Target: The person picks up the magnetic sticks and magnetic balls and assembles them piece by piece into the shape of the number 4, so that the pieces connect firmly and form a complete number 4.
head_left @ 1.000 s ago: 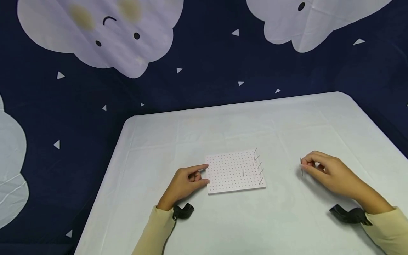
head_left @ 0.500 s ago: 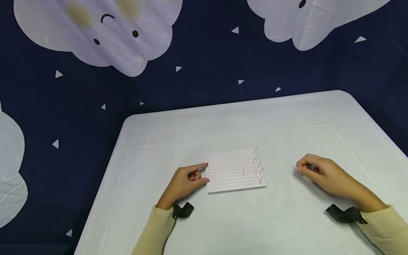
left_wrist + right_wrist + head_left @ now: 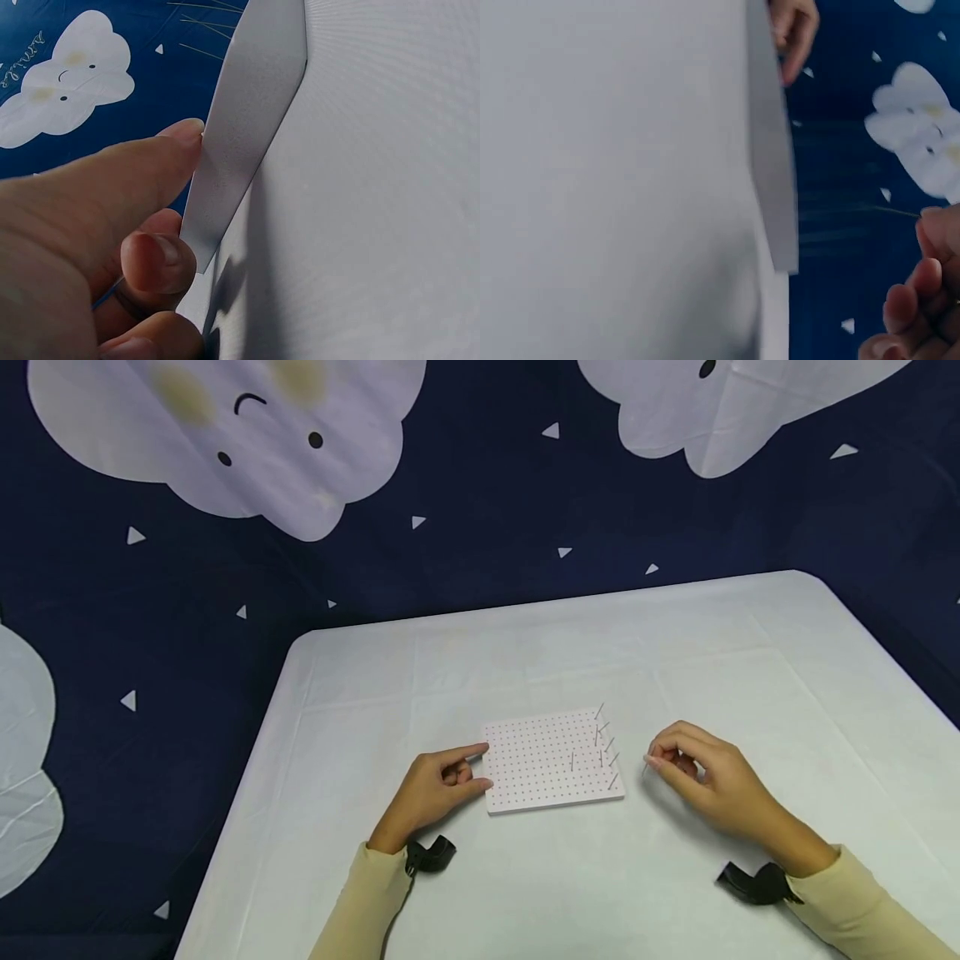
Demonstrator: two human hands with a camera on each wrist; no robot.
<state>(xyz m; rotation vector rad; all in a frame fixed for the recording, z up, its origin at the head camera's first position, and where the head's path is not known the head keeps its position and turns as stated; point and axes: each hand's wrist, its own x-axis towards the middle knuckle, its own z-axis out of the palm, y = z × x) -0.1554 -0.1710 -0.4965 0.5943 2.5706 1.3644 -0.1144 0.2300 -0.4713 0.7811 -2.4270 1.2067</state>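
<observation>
A white pegboard [image 3: 536, 760] with rows of small holes lies on the white-covered table. Several thin metal pins [image 3: 572, 762] stand in it, mostly along its right side, some leaning. At the board's left edge, the index finger and thumb of my left hand [image 3: 431, 797] rest straight against it; the other fingers bend inward. The left wrist view shows my thumb [image 3: 180, 135] touching the board's side [image 3: 251, 112]. Right of the board, my right hand [image 3: 705, 777] pinches another thin pin [image 3: 896, 211] between thumb and index finger.
The table [image 3: 525, 652] has a white cloth with faint creases. Its far edge meets a dark blue backdrop [image 3: 480, 568] printed with clouds and small triangles. A black wrist camera sits by each sleeve, left [image 3: 431, 856] and right [image 3: 757, 885].
My right hand has moved left toward the board, holding its pin, which has turned in its fingers. My left hand and the board have stayed in place.
</observation>
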